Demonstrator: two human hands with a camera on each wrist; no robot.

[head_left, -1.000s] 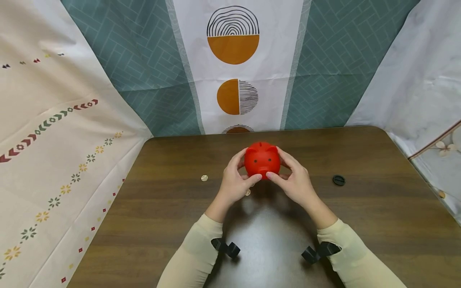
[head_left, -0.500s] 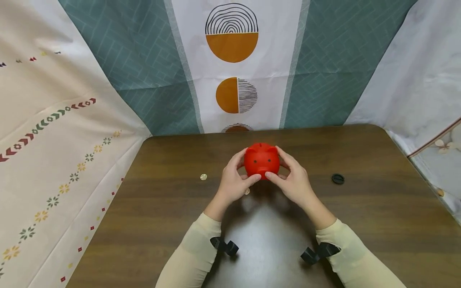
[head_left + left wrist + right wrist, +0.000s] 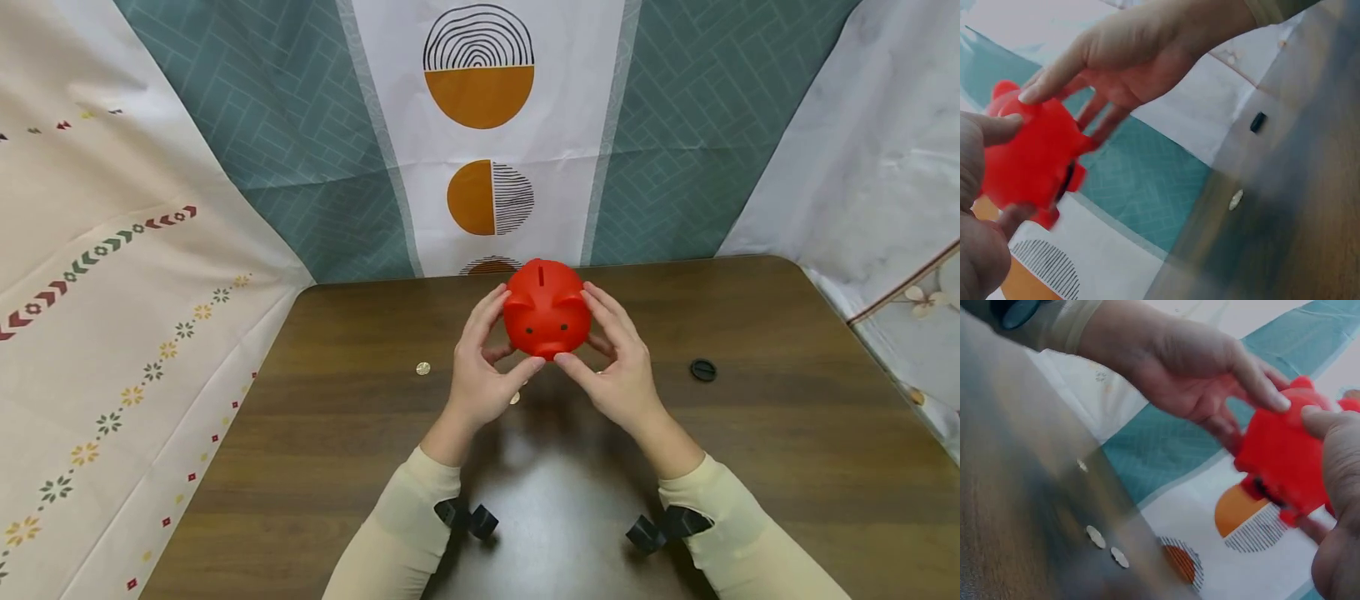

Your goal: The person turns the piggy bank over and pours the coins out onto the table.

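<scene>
Both hands hold a red piggy bank [image 3: 546, 321] off the table, one on each side. My left hand [image 3: 483, 379] has its thumb near the snout and its fingers curved along the side. My right hand [image 3: 618, 375] mirrors it on the opposite side. In the head view the coin slot on the pig's back faces the camera. A dark round area shows on its underside [image 3: 1266, 490] in the right wrist view, between the stubby feet; blur hides its detail.
A gold coin [image 3: 423, 368] lies left of the hands. Another coin [image 3: 514, 398] is by the left thumb, with a further one partly hidden. A black round plug [image 3: 703, 370] lies to the right on the wooden table [image 3: 315, 467]. Patterned cloths hang behind.
The piggy bank has risen slightly and tipped, so its slotted back shows more in the head view. Both hands have moved with it, keeping their hold.
</scene>
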